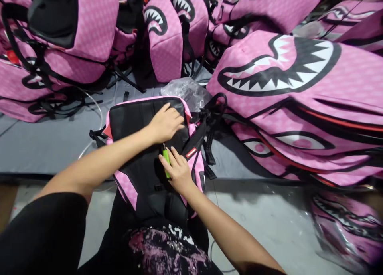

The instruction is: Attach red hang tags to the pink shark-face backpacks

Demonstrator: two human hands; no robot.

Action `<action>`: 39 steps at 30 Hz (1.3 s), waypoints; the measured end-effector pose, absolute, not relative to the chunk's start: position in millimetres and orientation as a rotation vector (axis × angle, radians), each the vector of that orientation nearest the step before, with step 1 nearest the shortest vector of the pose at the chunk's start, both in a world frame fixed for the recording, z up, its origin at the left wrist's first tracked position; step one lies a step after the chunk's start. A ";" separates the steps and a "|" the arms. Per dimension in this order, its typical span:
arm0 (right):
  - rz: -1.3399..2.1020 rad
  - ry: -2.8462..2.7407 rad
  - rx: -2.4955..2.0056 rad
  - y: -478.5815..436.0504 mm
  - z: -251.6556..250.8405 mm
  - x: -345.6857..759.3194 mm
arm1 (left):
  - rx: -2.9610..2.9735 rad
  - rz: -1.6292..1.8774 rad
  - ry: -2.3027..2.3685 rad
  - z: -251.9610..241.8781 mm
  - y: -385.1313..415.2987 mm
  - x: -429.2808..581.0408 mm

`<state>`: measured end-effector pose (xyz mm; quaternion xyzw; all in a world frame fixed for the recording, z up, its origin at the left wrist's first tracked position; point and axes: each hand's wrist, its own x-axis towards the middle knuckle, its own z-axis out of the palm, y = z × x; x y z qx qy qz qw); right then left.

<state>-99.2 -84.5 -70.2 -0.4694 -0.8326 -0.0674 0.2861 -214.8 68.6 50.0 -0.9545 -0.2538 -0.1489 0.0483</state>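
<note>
A pink backpack (125, 185) with a black back panel leans between my body and the table edge, its panel facing up. My left hand (166, 124) lies across the upper panel, fingers loosely spread and slightly bent on the black surface. Just below it, my right hand (178, 170) is closed around a small green-handled tool (166, 160). The tool's dark, narrow tip points up toward my left wrist; its exact kind is unclear. Beside my right hand runs a black shoulder strap (198, 141) with a small red label (191, 153).
Large pink backpacks (299, 91) with shark-mouth prints lie at the right on the grey table (60, 147). More pink bags (166, 39) crowd the back and left. Crumpled clear plastic (187, 92) sits behind my bag. A plastic-wrapped bag (348, 227) rests low at the right.
</note>
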 end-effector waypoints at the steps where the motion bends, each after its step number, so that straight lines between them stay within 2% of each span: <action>1: -0.174 -2.211 -1.256 -84.5 -70.1 -100.2 | -2.893 -0.299 -0.719 52.1 85.6 -208.4; 4: -0.186 -2.110 -1.220 -86.4 -73.9 -104.4 | -2.805 -0.083 -0.642 59.1 98.6 -210.1; 9: -0.208 -2.013 -1.097 -89.6 -81.5 -119.3 | -2.714 -0.117 -0.649 73.2 57.4 -229.2; 14: -0.159 -2.055 -1.022 -90.2 -74.8 -115.8 | -2.931 -0.068 -0.478 42.6 54.0 -217.1; 19: -0.155 -2.229 -1.068 -102.5 -63.8 -84.4 | -2.897 0.065 -0.746 58.7 89.5 -242.3; 23: -0.140 -2.201 -1.159 -116.4 -59.7 -59.2 | -2.696 -0.006 -0.887 79.6 92.3 -256.5; 26: -0.093 -2.011 -1.205 -120.7 -50.8 -56.2 | -2.766 -0.029 -0.728 63.6 70.5 -242.8; 31: 0.413 -1.133 -1.214 -94.0 -2.5 -81.5 | -2.883 -0.195 -0.665 25.1 44.8 -222.6; 34: 0.522 -0.867 -1.022 -56.6 19.0 -103.7 | -2.865 -0.327 -0.716 16.9 39.4 -227.9; 39: 0.388 -0.990 -1.117 -29.5 -15.1 -114.0 | -2.868 -0.498 -0.830 10.4 29.0 -237.3</action>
